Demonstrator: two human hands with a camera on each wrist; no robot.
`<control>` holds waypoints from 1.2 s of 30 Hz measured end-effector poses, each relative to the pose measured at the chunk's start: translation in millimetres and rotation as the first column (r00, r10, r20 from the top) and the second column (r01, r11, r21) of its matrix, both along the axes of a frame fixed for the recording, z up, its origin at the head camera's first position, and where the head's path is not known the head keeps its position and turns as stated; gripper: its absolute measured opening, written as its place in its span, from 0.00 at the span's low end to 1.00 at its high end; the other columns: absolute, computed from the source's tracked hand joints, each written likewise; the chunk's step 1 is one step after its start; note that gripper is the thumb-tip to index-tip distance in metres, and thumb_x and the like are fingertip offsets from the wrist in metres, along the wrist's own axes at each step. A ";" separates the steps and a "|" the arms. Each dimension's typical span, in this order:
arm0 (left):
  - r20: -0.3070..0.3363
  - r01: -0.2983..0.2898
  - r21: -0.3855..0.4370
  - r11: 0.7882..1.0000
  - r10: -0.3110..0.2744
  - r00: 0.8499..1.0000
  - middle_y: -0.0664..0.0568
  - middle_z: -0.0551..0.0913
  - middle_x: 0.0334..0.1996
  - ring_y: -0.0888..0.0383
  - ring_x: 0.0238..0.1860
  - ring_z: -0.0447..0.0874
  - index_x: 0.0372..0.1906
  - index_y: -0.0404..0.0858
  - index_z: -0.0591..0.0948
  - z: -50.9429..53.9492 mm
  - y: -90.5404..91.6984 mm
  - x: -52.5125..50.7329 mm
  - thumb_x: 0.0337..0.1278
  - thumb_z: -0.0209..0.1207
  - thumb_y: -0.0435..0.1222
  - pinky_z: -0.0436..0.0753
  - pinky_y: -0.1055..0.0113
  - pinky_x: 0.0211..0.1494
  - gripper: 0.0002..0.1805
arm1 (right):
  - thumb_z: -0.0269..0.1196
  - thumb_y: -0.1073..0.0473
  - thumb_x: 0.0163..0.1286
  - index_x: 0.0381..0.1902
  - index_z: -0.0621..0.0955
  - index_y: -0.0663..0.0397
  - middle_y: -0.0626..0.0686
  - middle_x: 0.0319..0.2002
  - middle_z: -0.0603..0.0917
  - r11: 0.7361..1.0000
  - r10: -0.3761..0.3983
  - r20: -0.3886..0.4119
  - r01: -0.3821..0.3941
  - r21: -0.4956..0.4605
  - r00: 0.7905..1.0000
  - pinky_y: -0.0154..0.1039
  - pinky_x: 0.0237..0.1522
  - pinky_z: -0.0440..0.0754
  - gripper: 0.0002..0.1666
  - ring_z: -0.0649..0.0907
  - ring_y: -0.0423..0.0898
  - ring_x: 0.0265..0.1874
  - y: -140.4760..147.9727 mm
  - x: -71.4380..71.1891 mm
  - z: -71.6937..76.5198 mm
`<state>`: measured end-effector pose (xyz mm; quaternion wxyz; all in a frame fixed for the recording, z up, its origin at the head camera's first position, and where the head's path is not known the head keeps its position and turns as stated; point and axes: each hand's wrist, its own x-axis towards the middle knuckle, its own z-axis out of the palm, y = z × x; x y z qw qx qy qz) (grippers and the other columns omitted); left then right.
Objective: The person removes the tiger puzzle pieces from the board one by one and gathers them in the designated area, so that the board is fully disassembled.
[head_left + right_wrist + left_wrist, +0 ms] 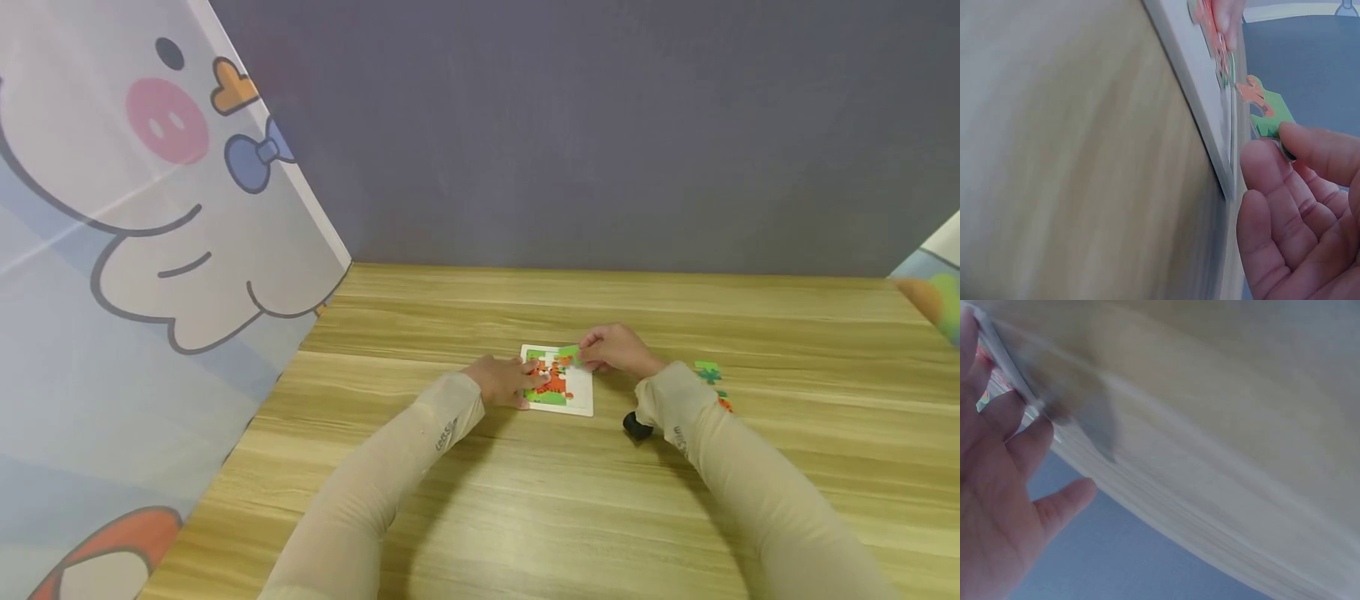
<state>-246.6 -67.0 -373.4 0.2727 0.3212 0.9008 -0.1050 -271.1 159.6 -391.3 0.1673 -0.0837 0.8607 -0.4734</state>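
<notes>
A white jigsaw tray (581, 403) lies on the table with a partly filled orange-and-green picture (555, 385) in it. My left hand (501, 380) rests over the tray's left side, its fingers spread across the fitted pieces and covering some of them. In the left wrist view the fingers of this hand (997, 487) reach the tray's edge. Between thumb and fingertips, my right hand (617, 350) pinches a green-and-orange puzzle piece (1275, 112) above the tray's upper right part. The right wrist view shows the piece raised off the tray, with its knobs facing the picture.
Two loose puzzle pieces, a green one (708, 372) and a partly hidden orange one (724, 402), lie right of my right forearm. A small black object (637, 427) is at my right wrist. Behind the wooden table (465, 308) stands a dark grey panel (585, 142); a cartoon-printed sheet (187, 250) borders the left.
</notes>
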 end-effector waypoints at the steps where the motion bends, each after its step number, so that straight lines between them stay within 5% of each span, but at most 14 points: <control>1: -0.010 0.006 -0.010 1.000 -0.006 1.000 0.61 0.40 0.76 0.58 0.75 0.42 0.76 0.61 0.47 0.5 0.3 0.0 0.66 0.46 0.54 0.54 0.47 0.71 0.36 | 0.62 0.63 0.65 0.40 0.80 0.68 0.52 0.27 0.85 1.000 -0.007 -0.001 0.007 0.002 1.000 0.36 0.29 0.81 0.11 0.83 0.42 0.25 2.5 0.2 0.8; 14: -0.124 0.050 -0.012 0.999 -0.051 0.991 0.61 0.42 0.76 0.55 0.75 0.42 0.76 0.62 0.45 -2.1 -6.0 0.8 0.65 0.46 0.56 0.53 0.46 0.72 0.38 | 0.61 0.61 0.67 0.45 0.77 0.70 0.56 0.38 0.83 1.000 -0.031 0.000 0.031 0.000 1.000 0.40 0.39 0.84 0.15 0.85 0.43 0.31 43.0 7.8 8.1; 20: -0.171 -0.010 0.016 1.000 0.013 0.985 0.55 0.38 0.77 0.57 0.75 0.40 0.77 0.56 0.39 -2.3 -7.1 -0.7 0.61 0.51 0.59 0.55 0.47 0.71 0.47 | 0.61 0.61 0.67 0.46 0.76 0.71 0.55 0.37 0.83 0.998 -0.061 -0.001 0.061 -0.003 0.998 0.38 0.39 0.84 0.16 0.85 0.43 0.31 61.5 11.8 10.8; 25: -0.169 -0.077 0.027 0.997 0.080 0.982 0.54 0.39 0.77 0.56 0.75 0.40 0.77 0.50 0.37 -3.4 -11.5 -4.5 0.56 0.52 0.63 0.56 0.47 0.71 0.54 | 0.60 0.58 0.69 0.49 0.75 0.71 0.56 0.40 0.84 0.998 -0.067 -0.009 0.067 0.016 0.998 0.41 0.41 0.84 0.19 0.85 0.44 0.34 76.9 18.5 14.2; 36: -0.153 -0.077 0.001 0.997 0.077 0.985 0.56 0.40 0.76 0.55 0.75 0.41 0.77 0.55 0.38 -0.8 -4.7 -4.9 0.54 0.52 0.65 0.54 0.48 0.72 0.53 | 0.57 0.58 0.72 0.51 0.72 0.73 0.51 0.37 0.86 0.994 -0.110 0.005 0.110 -0.003 0.994 0.37 0.39 0.84 0.21 0.85 0.39 0.33 122.5 34.8 15.1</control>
